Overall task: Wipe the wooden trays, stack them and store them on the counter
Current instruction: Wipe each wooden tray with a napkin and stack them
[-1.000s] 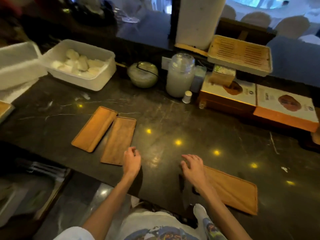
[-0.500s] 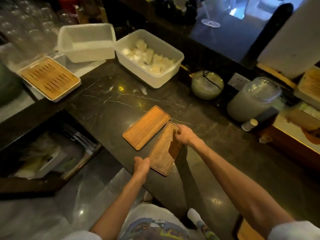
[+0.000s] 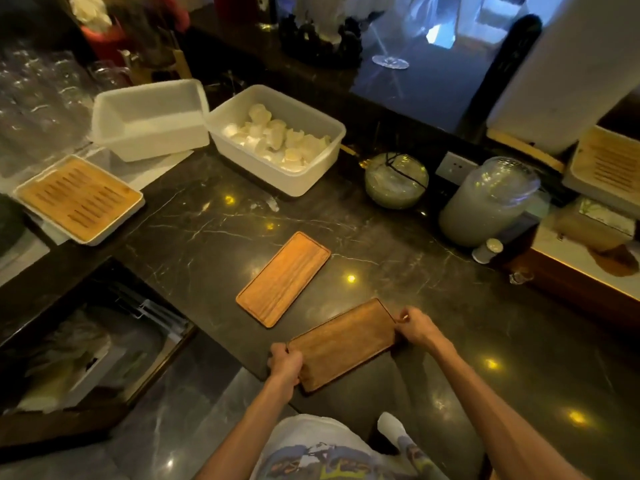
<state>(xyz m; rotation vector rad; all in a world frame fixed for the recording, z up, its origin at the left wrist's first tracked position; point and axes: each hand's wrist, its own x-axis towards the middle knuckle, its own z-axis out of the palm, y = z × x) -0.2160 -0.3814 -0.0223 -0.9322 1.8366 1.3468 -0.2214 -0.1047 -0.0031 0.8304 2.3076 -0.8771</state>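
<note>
A dark wooden tray [image 3: 344,342] lies crosswise near the front edge of the dark marble counter [image 3: 214,233]. My left hand [image 3: 284,364] grips its near-left end and my right hand [image 3: 414,327] grips its far-right end. A lighter wooden tray [image 3: 283,278] rests flat on the counter just beyond it, apart from both hands. I cannot tell whether the held tray touches the counter or hangs just above it.
Behind stand a white tub of rolled cloths [image 3: 277,140], an empty white tub [image 3: 150,121], a slatted tea tray [image 3: 78,199], a glass bowl [image 3: 396,180] and a large glass jar [image 3: 488,202]. Boxes [image 3: 588,251] sit at the right. An open drawer [image 3: 86,355] lies below left.
The darker tray has been pulled away from the lighter one toward the front edge and turned crosswise, with a hand on each end. A second ago both hands were empty.
</note>
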